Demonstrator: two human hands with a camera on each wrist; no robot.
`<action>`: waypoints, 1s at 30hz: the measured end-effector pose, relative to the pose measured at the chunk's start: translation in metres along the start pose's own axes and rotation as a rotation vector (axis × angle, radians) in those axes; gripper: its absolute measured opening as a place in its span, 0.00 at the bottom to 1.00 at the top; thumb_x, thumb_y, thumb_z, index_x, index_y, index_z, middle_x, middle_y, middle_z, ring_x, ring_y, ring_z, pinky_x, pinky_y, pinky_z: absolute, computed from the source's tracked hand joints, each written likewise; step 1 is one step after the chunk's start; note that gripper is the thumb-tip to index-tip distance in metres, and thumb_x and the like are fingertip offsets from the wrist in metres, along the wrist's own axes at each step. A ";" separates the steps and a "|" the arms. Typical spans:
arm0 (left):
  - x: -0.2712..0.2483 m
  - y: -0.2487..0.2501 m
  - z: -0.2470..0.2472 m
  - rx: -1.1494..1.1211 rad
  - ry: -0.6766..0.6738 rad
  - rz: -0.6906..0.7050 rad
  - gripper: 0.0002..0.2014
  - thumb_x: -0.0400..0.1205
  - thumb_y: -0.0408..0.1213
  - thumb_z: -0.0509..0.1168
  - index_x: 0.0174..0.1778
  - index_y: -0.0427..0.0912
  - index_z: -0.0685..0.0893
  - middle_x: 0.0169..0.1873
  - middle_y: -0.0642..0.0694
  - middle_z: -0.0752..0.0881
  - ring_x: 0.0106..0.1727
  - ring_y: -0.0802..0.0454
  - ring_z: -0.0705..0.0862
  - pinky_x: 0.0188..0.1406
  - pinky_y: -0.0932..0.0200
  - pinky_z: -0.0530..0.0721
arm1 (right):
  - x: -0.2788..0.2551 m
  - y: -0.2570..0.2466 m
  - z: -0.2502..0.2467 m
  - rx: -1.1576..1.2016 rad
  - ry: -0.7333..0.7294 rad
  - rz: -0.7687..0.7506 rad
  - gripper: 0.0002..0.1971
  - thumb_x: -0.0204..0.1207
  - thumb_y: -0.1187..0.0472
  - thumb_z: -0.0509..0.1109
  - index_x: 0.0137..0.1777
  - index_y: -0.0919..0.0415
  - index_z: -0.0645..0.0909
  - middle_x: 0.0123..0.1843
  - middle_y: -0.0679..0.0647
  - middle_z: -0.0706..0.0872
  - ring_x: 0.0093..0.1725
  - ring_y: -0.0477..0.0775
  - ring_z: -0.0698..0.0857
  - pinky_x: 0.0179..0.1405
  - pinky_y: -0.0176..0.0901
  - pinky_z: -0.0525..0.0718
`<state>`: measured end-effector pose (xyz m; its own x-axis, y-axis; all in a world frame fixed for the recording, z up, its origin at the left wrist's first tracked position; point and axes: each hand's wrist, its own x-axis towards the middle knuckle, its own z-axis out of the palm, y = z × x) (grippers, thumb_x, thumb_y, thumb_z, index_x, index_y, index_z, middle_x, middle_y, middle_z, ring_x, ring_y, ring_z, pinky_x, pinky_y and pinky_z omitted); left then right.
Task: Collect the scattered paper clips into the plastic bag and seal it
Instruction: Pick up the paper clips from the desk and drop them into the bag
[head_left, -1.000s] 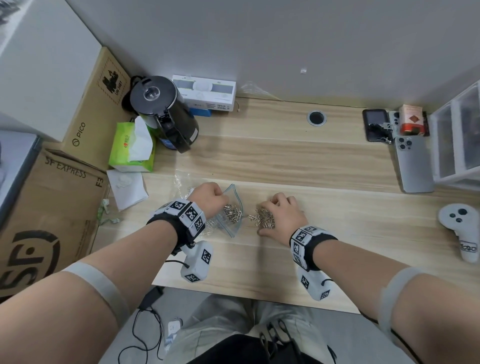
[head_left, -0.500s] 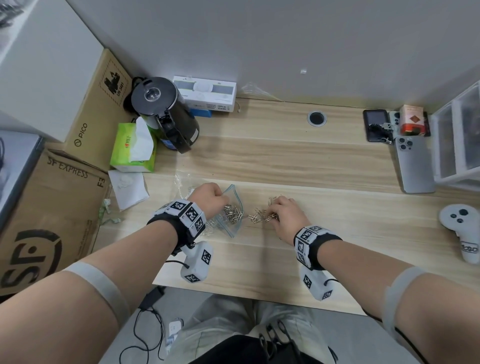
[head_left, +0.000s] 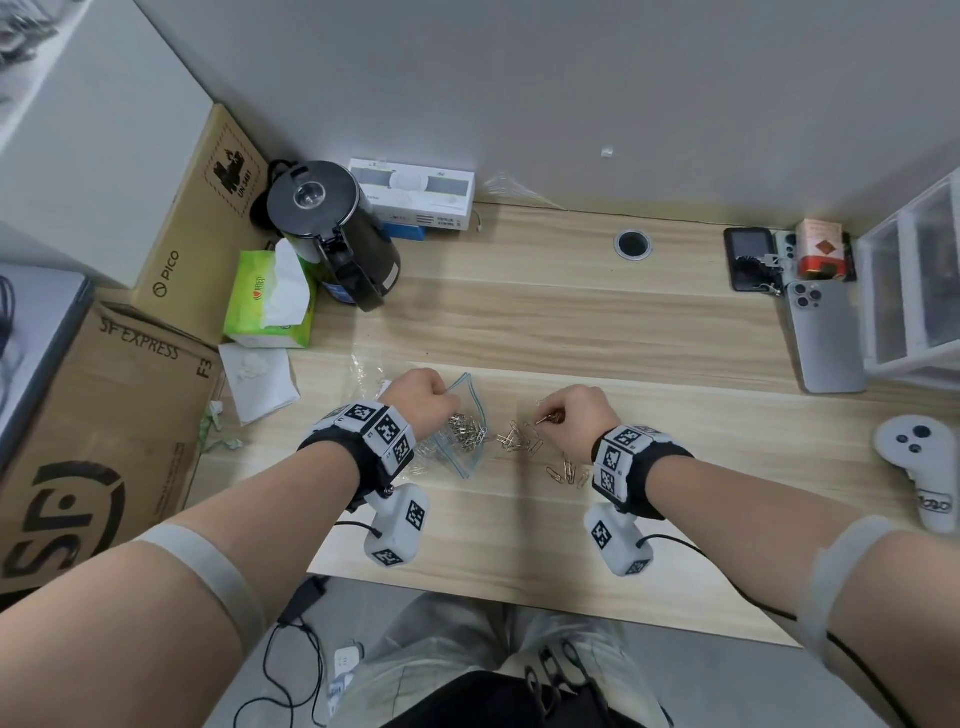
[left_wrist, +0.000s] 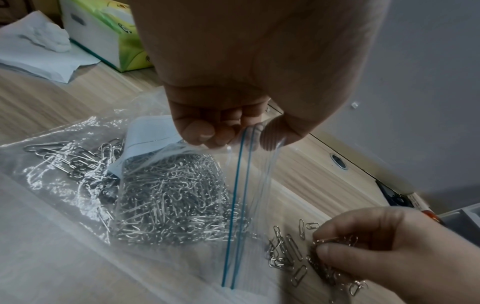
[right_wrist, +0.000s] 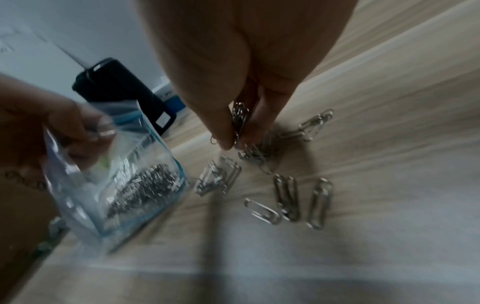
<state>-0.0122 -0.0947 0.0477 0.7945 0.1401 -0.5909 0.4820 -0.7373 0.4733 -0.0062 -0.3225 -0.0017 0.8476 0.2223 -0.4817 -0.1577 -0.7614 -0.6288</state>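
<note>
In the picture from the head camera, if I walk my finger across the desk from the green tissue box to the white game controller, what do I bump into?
Tissue box → left hand pinching the plastic bag → loose paper clips → right hand holding clips → controller.

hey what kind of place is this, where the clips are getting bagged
Probably an office or lab desk: a light wooden desktop with a round cable hole, brown cardboard shipping boxes beside it, and a white game-style controller.

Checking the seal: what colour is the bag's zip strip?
Blue zip strip on the clear bag; left wrist view.
</note>
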 end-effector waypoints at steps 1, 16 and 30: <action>0.000 0.000 0.000 -0.003 0.000 -0.002 0.06 0.76 0.39 0.66 0.36 0.43 0.78 0.32 0.47 0.80 0.33 0.49 0.78 0.33 0.57 0.75 | 0.000 -0.006 -0.003 0.044 -0.003 0.011 0.04 0.70 0.64 0.76 0.42 0.56 0.91 0.39 0.45 0.87 0.38 0.40 0.84 0.43 0.32 0.79; 0.004 -0.005 -0.008 0.016 0.025 0.002 0.08 0.75 0.39 0.68 0.32 0.45 0.78 0.31 0.47 0.82 0.36 0.47 0.80 0.38 0.55 0.78 | 0.000 -0.066 0.037 0.366 -0.252 -0.081 0.13 0.74 0.67 0.71 0.52 0.49 0.88 0.50 0.46 0.91 0.49 0.46 0.89 0.59 0.41 0.84; 0.005 0.003 -0.004 0.014 -0.014 -0.009 0.08 0.75 0.37 0.66 0.32 0.45 0.75 0.30 0.48 0.79 0.32 0.50 0.77 0.30 0.58 0.72 | -0.020 0.046 -0.004 -0.337 -0.147 -0.121 0.54 0.47 0.47 0.87 0.76 0.47 0.66 0.65 0.49 0.66 0.64 0.52 0.67 0.70 0.45 0.73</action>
<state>-0.0053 -0.0938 0.0487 0.7848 0.1372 -0.6044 0.4837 -0.7453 0.4589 -0.0288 -0.3649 -0.0187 0.7643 0.3893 -0.5140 0.1354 -0.8763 -0.4624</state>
